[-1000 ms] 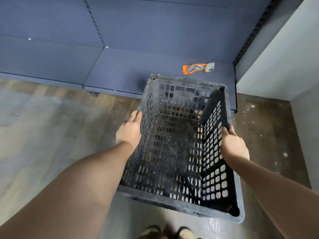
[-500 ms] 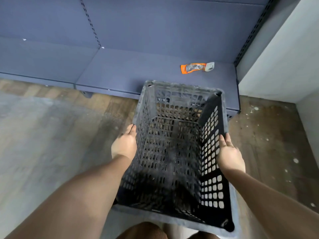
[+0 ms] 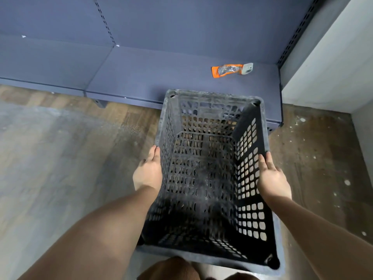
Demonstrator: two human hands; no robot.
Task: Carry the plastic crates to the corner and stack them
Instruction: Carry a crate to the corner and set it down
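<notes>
- The left hand (image 3: 148, 171) lies flat against the outside of the crate's left wall, fingers straight and pointing forward, pressing on it rather than curling round it.
- The right hand (image 3: 272, 177) does the same on the right rim, palm against the outer wall, fingers extended along the edge.
- Between the two palms sits the dark perforated crate (image 3: 205, 178), open side up and empty, its near edge close to the person's legs.
- Its far edge is near the front of a low blue shelf (image 3: 141, 73).
- On that shelf lies an orange packet (image 3: 227, 70).
- A wooden floor (image 3: 60, 148) surrounds the crate, and a pale wall (image 3: 333, 67) meets the shelf at the right, forming a corner.
</notes>
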